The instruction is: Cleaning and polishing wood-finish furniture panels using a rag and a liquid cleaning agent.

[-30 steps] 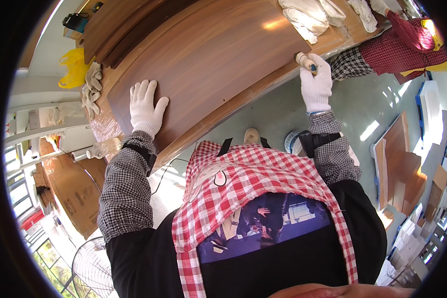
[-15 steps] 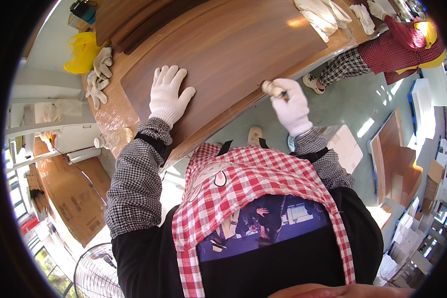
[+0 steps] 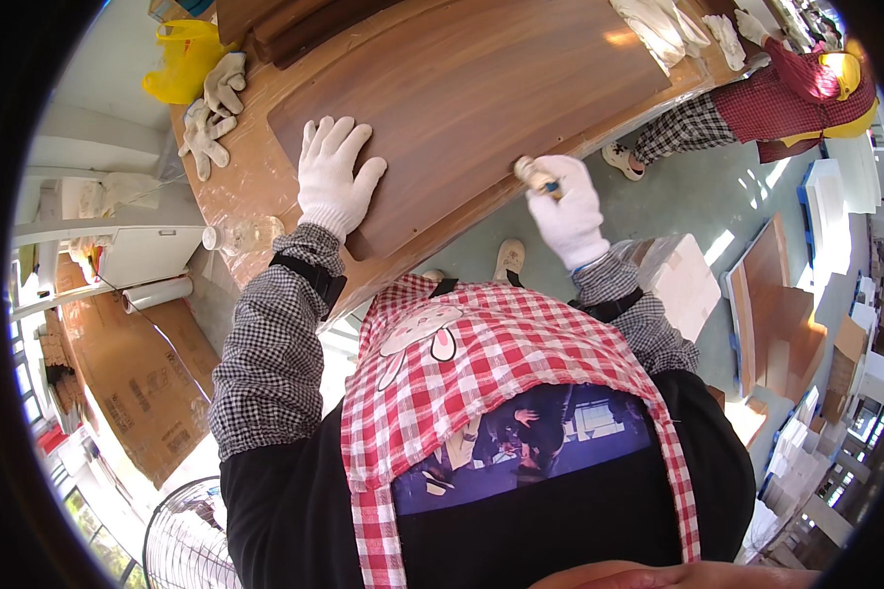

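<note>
On the brown plastic-covered bench (image 3: 253, 182), a slip by the white-gloved right hand (image 3: 570, 213) gripping a stubby tan tool (image 3: 533, 175) could scuff the flat brown wood-grain panel (image 3: 462, 108) under the splayed white-gloved left hand (image 3: 340, 182).

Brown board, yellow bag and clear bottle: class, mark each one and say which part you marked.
Brown board (image 3: 471, 118): head view, middle of its upper face.
Yellow bag (image 3: 181, 67): head view, middle of its crumpled side.
Clear bottle (image 3: 252, 234): head view, middle of its see-through body.

The rectangular wooden panel (image 3: 462, 108) is streaked brown, the cloth apron (image 3: 521, 339) red-and-white checked, the plastic bag (image 3: 182, 67) yellow.
</note>
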The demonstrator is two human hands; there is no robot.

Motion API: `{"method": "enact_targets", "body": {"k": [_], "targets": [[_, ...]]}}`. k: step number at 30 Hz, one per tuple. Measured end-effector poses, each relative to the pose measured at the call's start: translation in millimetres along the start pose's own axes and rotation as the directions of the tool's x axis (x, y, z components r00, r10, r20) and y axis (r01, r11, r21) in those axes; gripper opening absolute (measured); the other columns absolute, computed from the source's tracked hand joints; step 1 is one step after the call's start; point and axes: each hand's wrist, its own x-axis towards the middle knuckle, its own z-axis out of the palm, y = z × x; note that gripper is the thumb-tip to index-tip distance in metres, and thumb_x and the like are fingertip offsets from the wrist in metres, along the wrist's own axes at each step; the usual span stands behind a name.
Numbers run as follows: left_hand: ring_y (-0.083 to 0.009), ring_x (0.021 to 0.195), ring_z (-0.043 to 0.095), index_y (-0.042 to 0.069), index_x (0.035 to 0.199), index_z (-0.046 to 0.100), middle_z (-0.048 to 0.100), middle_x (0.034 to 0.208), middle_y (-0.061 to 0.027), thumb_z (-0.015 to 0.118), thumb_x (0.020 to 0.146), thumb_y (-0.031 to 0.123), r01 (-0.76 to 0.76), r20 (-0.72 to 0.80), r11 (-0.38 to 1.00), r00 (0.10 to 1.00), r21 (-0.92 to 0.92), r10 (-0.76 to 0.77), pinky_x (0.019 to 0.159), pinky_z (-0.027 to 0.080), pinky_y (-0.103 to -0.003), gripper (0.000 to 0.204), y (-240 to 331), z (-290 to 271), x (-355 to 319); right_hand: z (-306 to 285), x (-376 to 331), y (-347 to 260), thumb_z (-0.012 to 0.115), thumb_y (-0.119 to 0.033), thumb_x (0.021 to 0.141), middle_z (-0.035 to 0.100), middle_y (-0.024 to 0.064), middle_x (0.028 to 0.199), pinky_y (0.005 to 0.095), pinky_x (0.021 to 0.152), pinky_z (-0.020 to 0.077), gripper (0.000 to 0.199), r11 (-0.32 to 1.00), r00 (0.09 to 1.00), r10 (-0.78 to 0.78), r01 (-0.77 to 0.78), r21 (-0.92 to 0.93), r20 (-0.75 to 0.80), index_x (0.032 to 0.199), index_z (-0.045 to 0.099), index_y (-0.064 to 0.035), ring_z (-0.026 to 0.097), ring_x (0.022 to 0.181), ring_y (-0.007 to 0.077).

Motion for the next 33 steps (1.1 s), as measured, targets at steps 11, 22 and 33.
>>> {"method": "enact_targets", "body": {"k": [11, 22, 33], "targets": [[-0.0436, 0.149, 0.05, 0.006, 0.132, 0.074, 0.066, 0.147, -0.0164, 0.072, 0.097, 0.033, 0.04, 0.06, 0.999, 0.997, -0.032, -0.038, 0.134, 0.026, -0.058, 0.045, -5, -7, -1, -30, 26, 51, 0.075, -0.005, 0.093, 0.072, 0.0156, 0.128, 0.0381, 0.107, 0.0547, 0.041, 0.905, 0.841, 0.419, -0.418, 0.08, -0.343, 0.133, 0.07, 0.0019, 0.07, 0.118, 0.0272], [-0.0412, 0.144, 0.053, 0.006, 0.129, 0.075, 0.068, 0.142, -0.015, 0.071, 0.097, 0.036, 0.003, 0.006, 1.0, 1.0, -0.026, -0.003, 0.132, 0.028, -0.057, 0.044, -15, -4, -2, 44, -23, -26, 0.077, 0.003, 0.085, 0.074, 0.0134, 0.109, 0.0393, 0.095, 0.0583, 0.027, 0.996, 0.997, -0.063, 0.065, -0.061, 0.039, 0.111, 0.074, -0.0034, 0.072, 0.104, 0.03], [-0.0373, 0.134, 0.058, 0.005, 0.124, 0.076, 0.07, 0.134, -0.0134, 0.072, 0.094, 0.032, -0.081, -0.017, 0.992, 0.997, -0.095, 0.08, 0.129, 0.033, -0.056, 0.041, -26, -11, -5, 52, -22, -69, 0.082, -0.008, 0.083, 0.072, 0.0148, 0.11, 0.042, 0.092, 0.0593, 0.034, 0.996, 0.997, -0.082, 0.082, -0.045, 0.003, 0.116, 0.075, -0.0044, 0.071, 0.102, 0.0338]]}}
